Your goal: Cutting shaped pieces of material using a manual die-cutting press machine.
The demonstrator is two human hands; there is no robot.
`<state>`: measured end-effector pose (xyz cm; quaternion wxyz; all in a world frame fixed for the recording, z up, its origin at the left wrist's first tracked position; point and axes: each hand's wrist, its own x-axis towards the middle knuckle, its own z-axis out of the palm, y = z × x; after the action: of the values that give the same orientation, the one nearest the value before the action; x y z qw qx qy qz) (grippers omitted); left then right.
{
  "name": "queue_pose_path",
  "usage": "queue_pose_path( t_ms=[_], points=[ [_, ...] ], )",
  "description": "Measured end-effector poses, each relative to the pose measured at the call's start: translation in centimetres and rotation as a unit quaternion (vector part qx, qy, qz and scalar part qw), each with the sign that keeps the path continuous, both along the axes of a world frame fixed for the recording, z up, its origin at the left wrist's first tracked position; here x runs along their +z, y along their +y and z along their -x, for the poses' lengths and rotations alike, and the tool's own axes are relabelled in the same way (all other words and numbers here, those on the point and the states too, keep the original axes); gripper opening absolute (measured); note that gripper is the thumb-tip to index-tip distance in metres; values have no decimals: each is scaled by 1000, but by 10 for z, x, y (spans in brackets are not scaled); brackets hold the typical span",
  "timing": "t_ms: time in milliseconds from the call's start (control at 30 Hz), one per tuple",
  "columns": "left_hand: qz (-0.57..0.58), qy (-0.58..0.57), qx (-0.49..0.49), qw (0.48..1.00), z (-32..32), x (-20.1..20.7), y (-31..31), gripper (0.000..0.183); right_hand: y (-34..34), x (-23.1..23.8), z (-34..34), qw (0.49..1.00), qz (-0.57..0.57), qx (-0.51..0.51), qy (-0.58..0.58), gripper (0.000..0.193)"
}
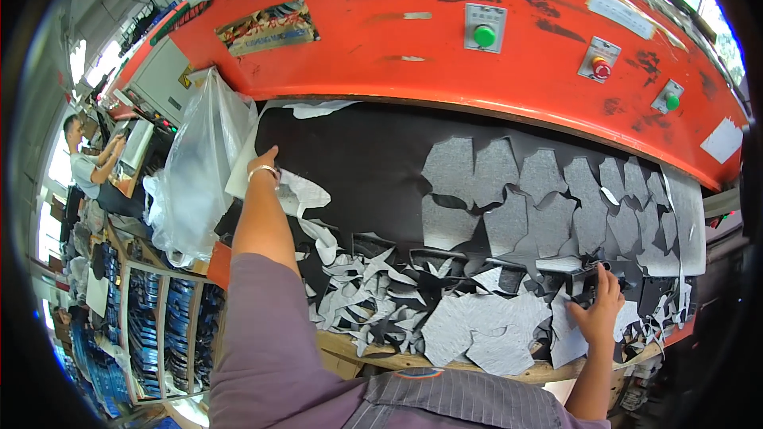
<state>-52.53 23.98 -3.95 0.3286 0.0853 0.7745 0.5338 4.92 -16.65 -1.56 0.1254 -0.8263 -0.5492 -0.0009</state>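
Observation:
My left hand, with a light band at the wrist, is at the left edge of a wide black sheet. Its fingers close on that edge, partly hidden, beside a white strip of material. My right hand is at the front right, thumb and fingers around a small dark object whose kind I cannot make out. Grey cut-out panels lie in rows over the sheet's right part. In front are pale scraps and a stack of light grey cut pieces.
A red machine beam with green buttons and a red button spans the far side. Left stand a clear plastic bag and a rack of blue-edged curved items. Another person works farther left.

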Motion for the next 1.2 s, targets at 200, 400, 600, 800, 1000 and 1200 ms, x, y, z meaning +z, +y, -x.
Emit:
queue_pose_path(
  t_ms=[200,400,600,800,1000,1200],
  points=[
    [15,302,-257,918,44,-26,53,53,44,38,50,991,-73,43,-102,78],
    [118,477,-123,862,38,-35,45,66,177,43,210,939,-98,300,138,74],
    [-197,379,-345,836,37,-31,-14,56,246,5,332,961,-40,257,97,69],
    [-247,304,-595,702,-27,-11,-121,63,250,-17,342,964,-102,243,45,72],
    [-232,405,-593,656,-45,-44,-132,83,221,-32,270,966,-61,192,160,88],
    [-196,416,-571,680,-57,-48,-128,84,210,-60,281,971,-83,194,117,73]
  ],
)
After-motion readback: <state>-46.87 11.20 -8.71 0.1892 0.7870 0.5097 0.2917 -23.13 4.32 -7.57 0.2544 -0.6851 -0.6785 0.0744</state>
